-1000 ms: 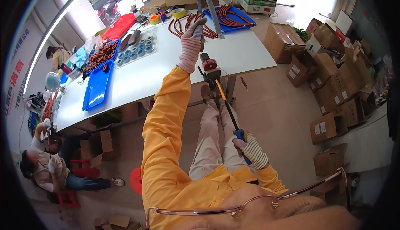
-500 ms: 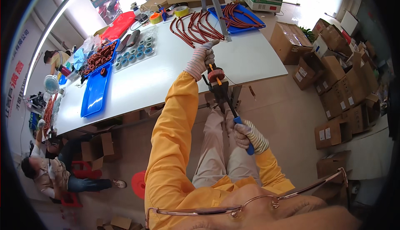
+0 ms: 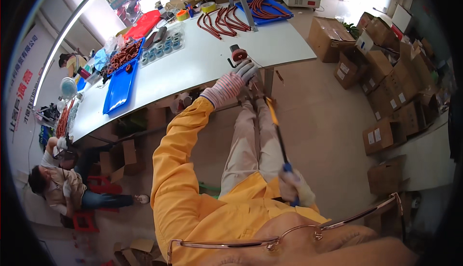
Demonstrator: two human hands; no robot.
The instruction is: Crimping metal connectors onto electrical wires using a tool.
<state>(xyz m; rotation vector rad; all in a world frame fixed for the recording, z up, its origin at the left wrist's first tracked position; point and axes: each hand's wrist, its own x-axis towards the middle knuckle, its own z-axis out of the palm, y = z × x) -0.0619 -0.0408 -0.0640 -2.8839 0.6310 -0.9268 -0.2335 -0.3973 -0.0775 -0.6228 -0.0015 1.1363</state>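
At the near edge of the white table, a red-brown wound ring coil [image 3: 238, 54] sits on a dark clamp-like holder. My left hand [image 3: 244, 74], in a striped glove, is just below the coil. Its fingers are bent over the holder area, and what they pinch is hidden. Close to my body, my right hand [image 3: 295, 188], gloved and smeared by motion, grips a long hand tool [image 3: 278, 133] with a blue handle, black shaft and orange-yellow far part. The tool slants up toward the table edge, apart from the coil.
On the white table [image 3: 202, 63] lie red-brown wire bundles [image 3: 224, 22], a blue tray [image 3: 119, 90], several tape rolls and a pile of ring coils [image 3: 125, 56]. Cardboard boxes [image 3: 330, 39] stack at right. A seated co-worker [image 3: 62, 184] is at left.
My right hand has drawn the tool back toward my body, and its orange part has left the coil. My left hand has come down from above the coil to beside its holder.
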